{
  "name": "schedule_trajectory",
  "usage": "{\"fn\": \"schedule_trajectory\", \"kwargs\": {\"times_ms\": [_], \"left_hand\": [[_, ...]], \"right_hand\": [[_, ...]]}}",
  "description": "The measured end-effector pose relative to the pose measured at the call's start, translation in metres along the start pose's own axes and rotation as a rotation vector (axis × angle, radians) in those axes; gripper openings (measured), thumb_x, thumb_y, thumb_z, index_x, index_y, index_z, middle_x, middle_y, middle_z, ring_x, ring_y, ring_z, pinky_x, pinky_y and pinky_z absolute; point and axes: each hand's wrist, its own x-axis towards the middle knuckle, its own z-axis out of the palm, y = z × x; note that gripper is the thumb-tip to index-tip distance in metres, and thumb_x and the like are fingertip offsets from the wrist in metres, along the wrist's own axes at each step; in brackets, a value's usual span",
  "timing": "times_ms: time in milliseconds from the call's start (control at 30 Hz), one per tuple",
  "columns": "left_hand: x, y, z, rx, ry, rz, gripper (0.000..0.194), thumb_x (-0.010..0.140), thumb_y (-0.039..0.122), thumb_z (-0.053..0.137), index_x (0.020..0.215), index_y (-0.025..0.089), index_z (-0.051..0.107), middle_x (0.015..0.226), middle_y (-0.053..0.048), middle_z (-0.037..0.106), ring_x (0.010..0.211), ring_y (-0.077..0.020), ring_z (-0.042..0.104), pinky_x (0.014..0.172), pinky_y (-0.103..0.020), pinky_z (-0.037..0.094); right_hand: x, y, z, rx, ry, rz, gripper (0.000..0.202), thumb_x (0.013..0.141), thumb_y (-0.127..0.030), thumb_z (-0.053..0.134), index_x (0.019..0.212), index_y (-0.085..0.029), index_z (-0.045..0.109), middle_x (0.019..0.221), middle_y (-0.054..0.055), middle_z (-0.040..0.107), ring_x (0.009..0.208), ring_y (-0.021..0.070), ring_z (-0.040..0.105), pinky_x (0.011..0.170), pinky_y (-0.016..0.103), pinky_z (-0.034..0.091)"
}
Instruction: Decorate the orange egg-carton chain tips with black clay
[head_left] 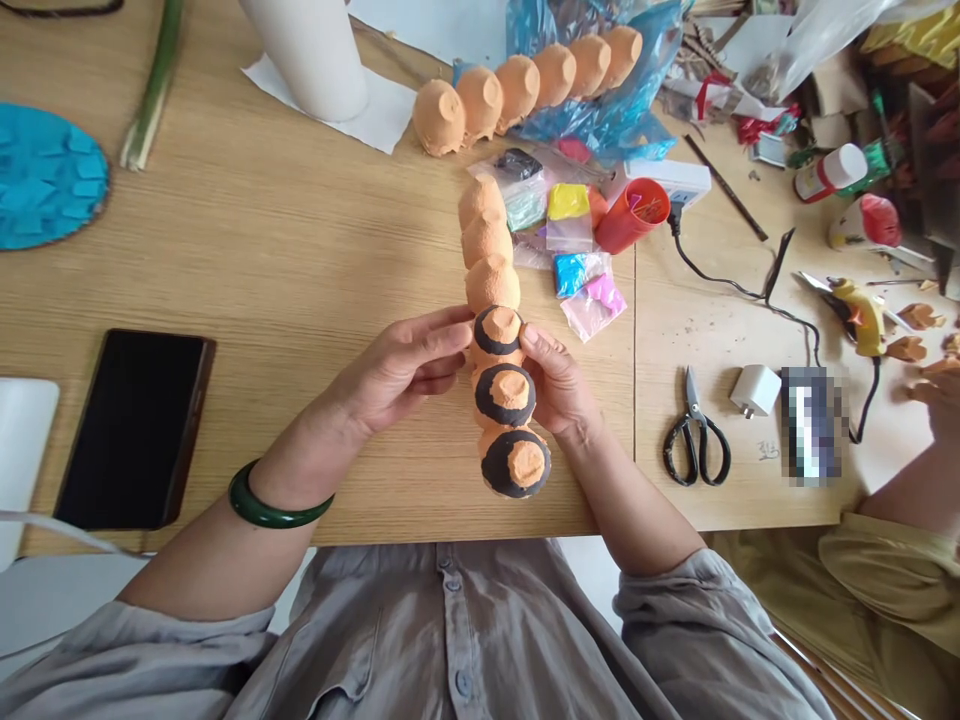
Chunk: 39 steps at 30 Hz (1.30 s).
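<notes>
Between my two hands is an orange strip of joined bumps [491, 285], pointing away from me. Its three nearest bumps carry black rings around orange tips; the farther ones are plain orange. My left hand [412, 365] holds the strip's left side, thumb and fingertips at the farthest ringed bump. On the right side, my right hand [559, 385] grips it with the thumb on that bump's edge; its other fingers are mostly hidden. A second, plain orange strip [517, 90] lies beyond, partly on a blue plastic bag [592, 110].
Clay packets [570, 203], a red cup [634, 215] and a power strip [675, 180] lie beyond my right hand. Black scissors [696, 430] and a charger [755, 390] sit right. A phone [139, 430] is left; another person's hand [941, 395] shows far right.
</notes>
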Motion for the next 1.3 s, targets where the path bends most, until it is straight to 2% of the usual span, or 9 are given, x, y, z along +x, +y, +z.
{"fn": "schedule_trajectory", "kwargs": {"times_ms": [67, 167, 467, 600, 733, 833, 967, 1167, 1300], "left_hand": [[-0.0001, 0.0003, 0.0001, 0.064, 0.000, 0.050, 0.060, 0.067, 0.047, 0.110, 0.115, 0.023, 0.085, 0.070, 0.005, 0.059, 0.054, -0.0052, 0.033, 0.046, -0.020, 0.020], [0.0008, -0.0029, 0.0019, 0.083, 0.055, 0.067, 0.057, 0.065, 0.040, 0.110, 0.113, 0.024, 0.086, 0.082, 0.001, 0.072, 0.059, -0.0065, 0.045, 0.049, -0.021, 0.025], [0.0018, -0.0042, 0.0052, 0.106, 0.113, 0.208, 0.050, 0.063, 0.034, 0.108, 0.103, 0.018, 0.082, 0.072, 0.002, 0.073, 0.050, -0.0041, 0.041, 0.043, -0.021, 0.020], [-0.0020, -0.0026, 0.0064, 0.192, 0.147, 0.315, 0.044, 0.067, 0.030, 0.102, 0.105, 0.018, 0.081, 0.077, -0.001, 0.078, 0.057, -0.0079, 0.052, 0.045, -0.022, 0.022], [-0.0044, -0.0015, 0.0065, 0.203, 0.091, 0.324, 0.045, 0.069, 0.028, 0.101, 0.107, 0.018, 0.080, 0.081, 0.000, 0.078, 0.055, -0.0060, 0.047, 0.046, -0.022, 0.024], [-0.0042, -0.0011, 0.0057, 0.189, 0.024, 0.272, 0.043, 0.074, 0.031, 0.100, 0.109, 0.018, 0.079, 0.074, 0.004, 0.068, 0.052, -0.0044, 0.037, 0.045, -0.022, 0.022], [-0.0021, -0.0015, 0.0065, 0.076, -0.030, 0.221, 0.038, 0.080, 0.041, 0.098, 0.102, 0.018, 0.078, 0.059, 0.013, 0.039, 0.046, -0.0027, 0.018, 0.043, -0.021, 0.016], [-0.0016, 0.0017, 0.0094, 0.019, 0.037, 0.231, 0.047, 0.071, 0.037, 0.105, 0.104, 0.017, 0.078, 0.061, 0.011, 0.045, 0.046, -0.0020, 0.020, 0.043, -0.021, 0.015], [-0.0016, 0.0001, 0.0081, -0.009, 0.025, 0.196, 0.045, 0.079, 0.039, 0.099, 0.114, 0.019, 0.080, 0.055, 0.014, 0.032, 0.045, -0.0032, 0.013, 0.043, -0.021, 0.014]], "right_hand": [[0.0007, 0.0001, -0.0015, -0.012, -0.005, 0.007, 0.053, 0.066, -0.064, 0.108, 0.078, -0.024, 0.076, 0.074, -0.004, 0.077, 0.064, 0.0133, 0.066, 0.065, 0.028, 0.058], [0.0004, 0.0007, -0.0020, -0.042, -0.020, 0.039, 0.051, 0.070, -0.062, 0.107, 0.079, -0.024, 0.075, 0.075, -0.003, 0.076, 0.065, 0.0141, 0.066, 0.066, 0.029, 0.057], [0.0000, 0.0053, -0.0044, -0.020, -0.063, 0.101, 0.037, 0.089, -0.059, 0.092, 0.095, -0.026, 0.077, 0.086, 0.000, 0.076, 0.086, 0.0207, 0.071, 0.088, 0.037, 0.062], [0.0003, 0.0049, -0.0062, 0.003, -0.071, 0.102, 0.042, 0.081, -0.060, 0.098, 0.091, -0.026, 0.075, 0.088, -0.002, 0.074, 0.085, 0.0181, 0.068, 0.084, 0.034, 0.060], [-0.0007, 0.0034, -0.0061, 0.012, -0.055, 0.104, 0.044, 0.076, -0.059, 0.102, 0.087, -0.025, 0.076, 0.086, -0.002, 0.073, 0.084, 0.0170, 0.066, 0.082, 0.031, 0.058], [-0.0024, 0.0008, -0.0065, -0.009, -0.034, 0.096, 0.039, 0.080, -0.057, 0.098, 0.090, -0.027, 0.076, 0.088, -0.001, 0.074, 0.084, 0.0184, 0.067, 0.083, 0.033, 0.058], [-0.0029, -0.0016, -0.0062, -0.048, -0.019, 0.076, 0.035, 0.080, -0.055, 0.096, 0.091, -0.028, 0.076, 0.088, -0.001, 0.076, 0.082, 0.0196, 0.067, 0.082, 0.035, 0.058], [0.0001, 0.0027, -0.0059, -0.089, -0.058, 0.074, 0.044, 0.076, -0.062, 0.098, 0.085, -0.026, 0.075, 0.081, -0.001, 0.073, 0.077, 0.0191, 0.064, 0.075, 0.033, 0.056], [0.0013, 0.0045, -0.0074, -0.065, -0.026, 0.068, 0.046, 0.073, -0.062, 0.101, 0.083, -0.027, 0.073, 0.082, -0.001, 0.075, 0.077, 0.0188, 0.066, 0.075, 0.032, 0.058]]}}
